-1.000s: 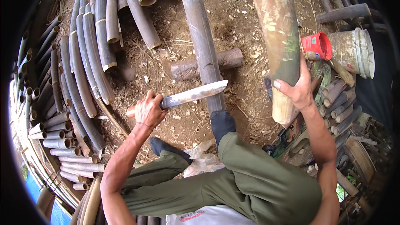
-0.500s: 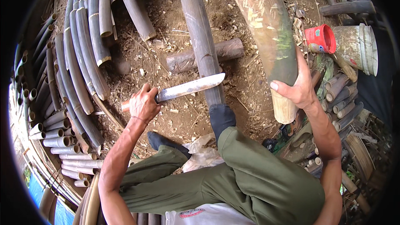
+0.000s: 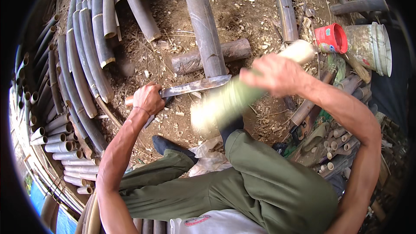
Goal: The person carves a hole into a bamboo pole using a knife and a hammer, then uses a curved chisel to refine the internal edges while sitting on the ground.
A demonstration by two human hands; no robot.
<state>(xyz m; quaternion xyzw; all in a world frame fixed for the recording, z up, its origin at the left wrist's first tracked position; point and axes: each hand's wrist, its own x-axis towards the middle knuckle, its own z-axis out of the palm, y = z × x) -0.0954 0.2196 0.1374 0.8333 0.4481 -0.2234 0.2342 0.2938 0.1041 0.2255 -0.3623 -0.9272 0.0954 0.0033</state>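
My left hand (image 3: 149, 99) is closed round the handle of a machete (image 3: 195, 86). Its worn blade points right and crosses the near part of a grey bamboo pole (image 3: 203, 26). That pole lies over a short round log (image 3: 190, 63). In my right hand (image 3: 277, 74) is a wooden club (image 3: 240, 97), blurred by motion. Its pale, narrow end sticks out at the upper right; the thick greenish end slants down left, close to the blade tip. The club hides the pole's near end and part of my foot, so contact with the blade cannot be told.
Long bamboo poles (image 3: 95, 56) lie at the left, above stacked cut lengths (image 3: 60, 147). A red tub (image 3: 331, 39) and a dirty white bucket (image 3: 370, 47) stand at the right, with cut bamboo (image 3: 338, 145) below them. Chips litter the soil round my feet.
My right hand has brought the club down and left, turning it from near upright to a slant across the machete's tip. The left hand and machete have barely shifted.
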